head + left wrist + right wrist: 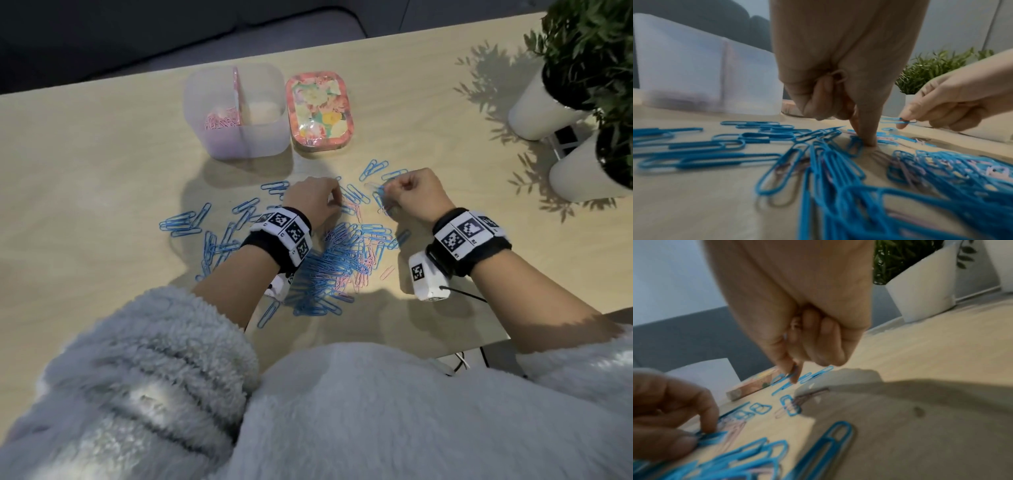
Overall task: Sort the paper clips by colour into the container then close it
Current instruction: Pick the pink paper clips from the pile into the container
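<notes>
Both hands work over a heap of blue and pink paper clips (339, 263) on the desk (102, 171).

The left hand (313, 202) curls, a pink clip (839, 76) tucked in its grip, forefinger pressing down among the clips. The right hand (419, 193) pinches a blue clip (898, 120). Beyond stands the clear divided container (236, 113), pink clips in its left half, floral lid (319, 111) just beside it.
</notes>
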